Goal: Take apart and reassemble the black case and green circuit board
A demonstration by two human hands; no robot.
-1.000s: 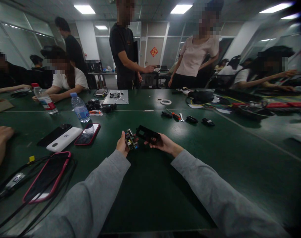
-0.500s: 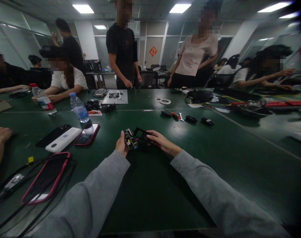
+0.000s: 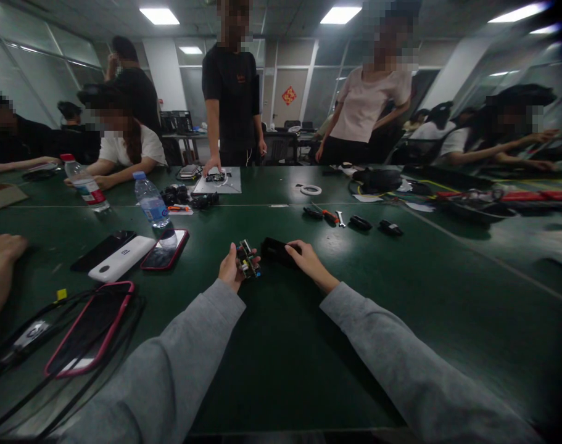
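Note:
My left hand [image 3: 231,267] grips a small circuit board [image 3: 248,259] with components on it, the thumb along its near side. To its right, my right hand [image 3: 307,259] pinches a black plastic case [image 3: 278,251] by its right end. Board and case are close together but apart, above the green table [image 3: 290,345]. The fingers of my right hand are partly hidden by the case. Beyond them lie an orange-handled screwdriver [image 3: 329,216], a small wrench [image 3: 340,219] and black parts [image 3: 359,222].
On the left are phones [image 3: 165,250], a white power bank [image 3: 122,259], cables [image 3: 12,351] and water bottles [image 3: 151,200]. Another person's hand [image 3: 5,259] rests at the left edge. A tape roll [image 3: 311,190] lies farther back. People stand and sit around the table.
The black case has turned in my right hand, so its opening no longer shows, and it is farther from the board. Across the table, a standing person's hand has come down to the white sheet.

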